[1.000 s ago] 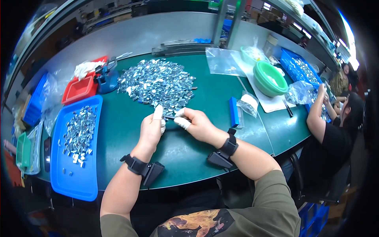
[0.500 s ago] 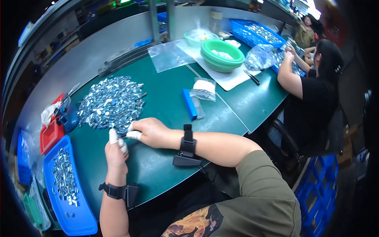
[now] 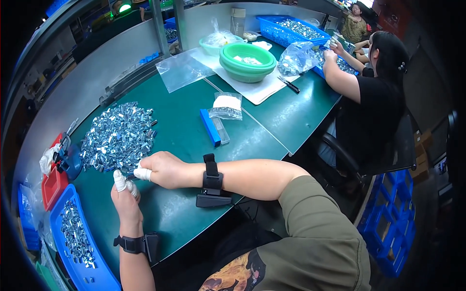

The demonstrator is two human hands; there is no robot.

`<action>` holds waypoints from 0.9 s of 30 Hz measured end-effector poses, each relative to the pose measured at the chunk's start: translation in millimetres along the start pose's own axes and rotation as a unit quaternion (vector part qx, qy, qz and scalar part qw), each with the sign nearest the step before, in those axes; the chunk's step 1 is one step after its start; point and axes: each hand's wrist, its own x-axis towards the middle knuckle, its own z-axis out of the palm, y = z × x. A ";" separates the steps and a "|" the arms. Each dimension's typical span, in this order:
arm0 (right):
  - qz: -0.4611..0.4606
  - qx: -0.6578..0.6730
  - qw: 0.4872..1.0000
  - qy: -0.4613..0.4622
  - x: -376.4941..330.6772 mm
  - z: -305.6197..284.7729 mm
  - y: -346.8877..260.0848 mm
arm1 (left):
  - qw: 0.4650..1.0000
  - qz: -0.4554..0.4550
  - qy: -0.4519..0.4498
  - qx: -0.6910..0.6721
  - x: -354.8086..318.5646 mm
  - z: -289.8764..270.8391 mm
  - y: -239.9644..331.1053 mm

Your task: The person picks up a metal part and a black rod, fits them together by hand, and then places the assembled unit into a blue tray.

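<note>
A heap of small shiny metal pieces [image 3: 119, 133] lies on the green table. At its near edge my left hand [image 3: 127, 201] is closed, thumb pointing up, with white coverings on the thumb and fingers. My right hand [image 3: 167, 170] reaches in from the right, its white-covered fingertips pinched together close to the left fingers. Something small and dark shows between the two hands, but the fingers hide most of it. Left of my left hand, a long blue tray [image 3: 94, 247] holds more of the metal pieces.
A red bin [image 3: 54, 186] stands beyond the blue tray. Farther right are a blue bar [image 3: 209, 128], a bag of white material [image 3: 226, 104], stacked green bowls [image 3: 247, 72] and a black pen [image 3: 290, 85]. A co-worker [image 3: 376, 92] sits at the right, hands over another tray.
The whole view has shifted, so the table's contents appear farther left. Both my hands stay at the near edge of the heap, still close together.
</note>
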 end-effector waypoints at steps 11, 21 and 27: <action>0.249 0.379 0.879 -0.146 1.4 -5.9 -4.1 | 0.993 0.112 -0.027 0.038 3.0 -9.1 -6.4; 0.094 0.253 0.961 -0.058 2.5 6.2 11.9 | 0.999 -0.033 0.017 0.038 4.9 -5.2 9.4; -0.013 0.186 0.982 -0.013 5.2 14.7 23.8 | 0.997 -0.062 0.028 0.046 7.3 -6.0 7.8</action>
